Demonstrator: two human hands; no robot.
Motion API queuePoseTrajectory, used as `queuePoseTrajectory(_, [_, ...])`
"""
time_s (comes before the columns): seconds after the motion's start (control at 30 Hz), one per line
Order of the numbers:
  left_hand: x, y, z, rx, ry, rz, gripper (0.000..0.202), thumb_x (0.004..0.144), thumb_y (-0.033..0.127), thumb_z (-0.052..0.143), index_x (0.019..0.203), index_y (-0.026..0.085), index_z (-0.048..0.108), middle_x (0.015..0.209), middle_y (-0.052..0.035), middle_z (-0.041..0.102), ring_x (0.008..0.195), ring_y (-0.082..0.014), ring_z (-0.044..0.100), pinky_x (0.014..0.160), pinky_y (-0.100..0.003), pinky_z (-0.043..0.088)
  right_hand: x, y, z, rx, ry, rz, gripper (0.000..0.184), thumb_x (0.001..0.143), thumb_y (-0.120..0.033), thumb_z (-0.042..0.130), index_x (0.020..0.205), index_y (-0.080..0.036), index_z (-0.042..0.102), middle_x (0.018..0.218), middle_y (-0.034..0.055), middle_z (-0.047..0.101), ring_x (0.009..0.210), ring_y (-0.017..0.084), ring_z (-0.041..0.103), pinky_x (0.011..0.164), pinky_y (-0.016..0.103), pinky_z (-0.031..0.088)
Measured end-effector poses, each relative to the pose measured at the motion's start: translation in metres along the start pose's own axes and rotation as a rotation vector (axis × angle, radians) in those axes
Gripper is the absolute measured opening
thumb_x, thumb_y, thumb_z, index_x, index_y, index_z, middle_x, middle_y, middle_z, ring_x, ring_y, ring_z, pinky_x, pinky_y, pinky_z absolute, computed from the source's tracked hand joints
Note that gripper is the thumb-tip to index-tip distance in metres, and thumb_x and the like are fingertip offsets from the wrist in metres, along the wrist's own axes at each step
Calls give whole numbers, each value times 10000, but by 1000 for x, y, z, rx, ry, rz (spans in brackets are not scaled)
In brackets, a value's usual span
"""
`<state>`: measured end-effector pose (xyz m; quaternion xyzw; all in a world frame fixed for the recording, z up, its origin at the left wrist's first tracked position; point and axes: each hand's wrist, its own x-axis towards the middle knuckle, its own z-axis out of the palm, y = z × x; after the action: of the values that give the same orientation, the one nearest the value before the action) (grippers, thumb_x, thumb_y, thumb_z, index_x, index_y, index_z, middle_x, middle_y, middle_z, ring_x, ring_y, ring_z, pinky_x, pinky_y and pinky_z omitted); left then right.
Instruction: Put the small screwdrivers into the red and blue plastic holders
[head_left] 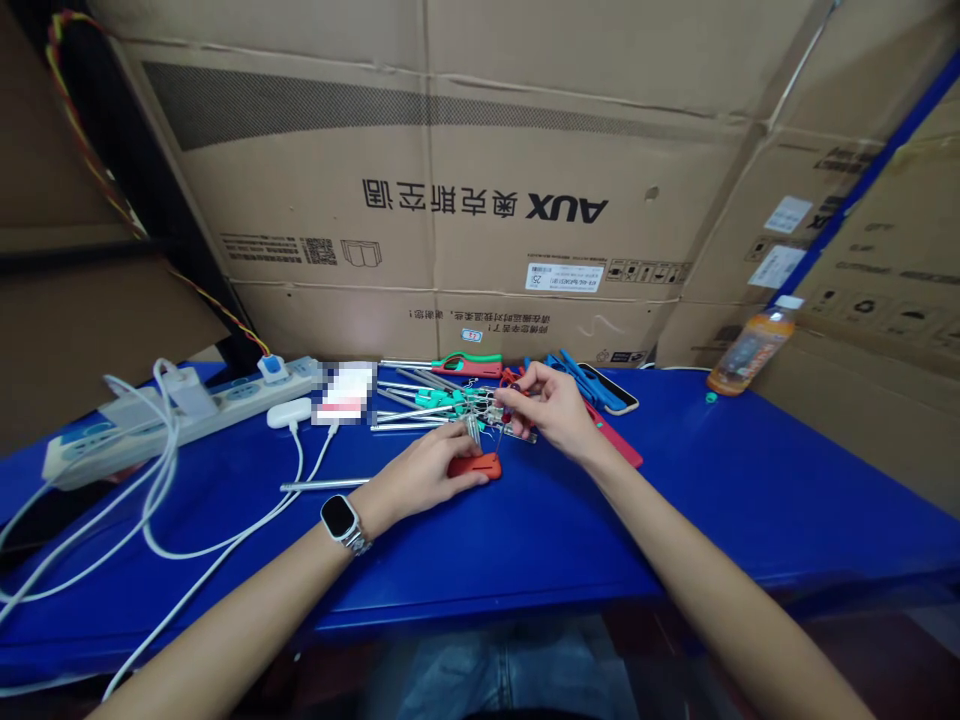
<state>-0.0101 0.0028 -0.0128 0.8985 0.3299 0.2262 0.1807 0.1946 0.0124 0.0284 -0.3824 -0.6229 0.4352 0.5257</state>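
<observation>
My left hand (431, 467) is closed around an orange-red long-nosed lighter (486, 466) and presses it on the blue table. The lighter's metal tube (322, 486) sticks out to the left from under that hand. In the fingers of my right hand (556, 412) is a small screwdriver (499, 440), its thin shaft pointing down at the lighter's right end. Just behind both hands lies a heap of metal tubes with green inner parts (431, 400). A red and green lighter (472, 366) rests beyond the heap. Blue casing pieces (568, 372) and a red casing piece (619, 446) lie by my right hand.
A power strip (240, 395) with white cables (169, 470) and a white charger (289, 413) occupies the left side. A phone (616, 390) lies behind my right hand. An orange drink bottle (752, 345) stands at the back right. Cardboard (480, 150) walls the table's back.
</observation>
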Motion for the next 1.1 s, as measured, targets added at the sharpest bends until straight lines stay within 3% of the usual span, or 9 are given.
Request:
queuePoseTrajectory(0.13, [-1, -1, 0, 9, 14, -12, 326, 911, 499, 571, 982, 200, 681, 1037, -70, 610, 899, -237, 611, 786, -346, 497, -5, 6, 5, 28, -7, -14, 418, 719, -488, 764, 794, -214, 458, 593, -51, 613, 393, 90, 548, 370, 202, 450])
queuePoseTrajectory(0.3, [-6, 2, -14, 100, -37, 62, 310, 884, 448, 630, 1074, 204, 654, 1168, -90, 605, 1046, -267, 598, 890, -368, 479, -10, 13, 2, -144, -266, -4, 335, 828, -505, 644, 887, -176, 624, 794, 30, 680, 600, 129, 617, 386, 190, 438])
queuePoseTrajectory(0.43, [-10, -1, -29, 213, -78, -1, 344, 793, 496, 707, 973, 205, 667, 1004, -67, 622, 932, -265, 608, 787, -345, 478, -10, 17, -6, -236, -167, 33, 346, 858, -518, 595, 798, -178, 578, 712, 26, 677, 524, 117, 568, 421, 209, 404])
queuePoseTrajectory(0.57, [-15, -10, -38, 233, -86, -78, 377, 704, 513, 765, 930, 220, 691, 967, -48, 629, 856, -251, 614, 728, -319, 458, -20, 19, -14, -585, -189, 71, 367, 830, -454, 627, 611, -192, 492, 505, -24, 543, 456, 104, 471, 465, 226, 330])
queuePoseTrajectory(0.73, [-18, -14, -41, 218, -124, -137, 299, 755, 446, 710, 970, 238, 697, 1020, -40, 628, 894, -240, 613, 770, -313, 453, -37, 22, -20, -1084, -200, 123, 315, 816, -378, 636, 597, -198, 497, 580, -8, 582, 546, 129, 487, 514, 253, 255])
queuePoseTrajectory(0.9, [-16, -5, -43, 197, -209, -158, 250, 817, 396, 647, 985, 212, 664, 1003, -45, 599, 875, -226, 591, 771, -318, 448, -40, 22, -20, -1206, -255, 186, 312, 846, -453, 610, 668, -211, 525, 646, -7, 613, 600, 149, 537, 534, 262, 256])
queuePoseTrajectory(1.0, [-17, 2, -44, 159, -207, -153, 232, 851, 362, 612, 1019, 202, 623, 1026, -44, 563, 794, -194, 579, 721, -310, 454, -41, 15, -17, -1180, -188, 99, 217, 891, -372, 555, 743, -214, 541, 657, -6, 611, 605, 152, 550, 547, 265, 302])
queuePoseTrajectory(1.1, [-18, 8, -44, 138, -166, -106, 217, 892, 351, 584, 1055, 208, 599, 1082, -50, 535, 825, -193, 590, 754, -317, 475, -43, 2, -11, -1104, -165, -183, 172, 953, -306, 453, 934, -205, 590, 887, 39, 674, 812, 175, 622, 692, 279, 416])
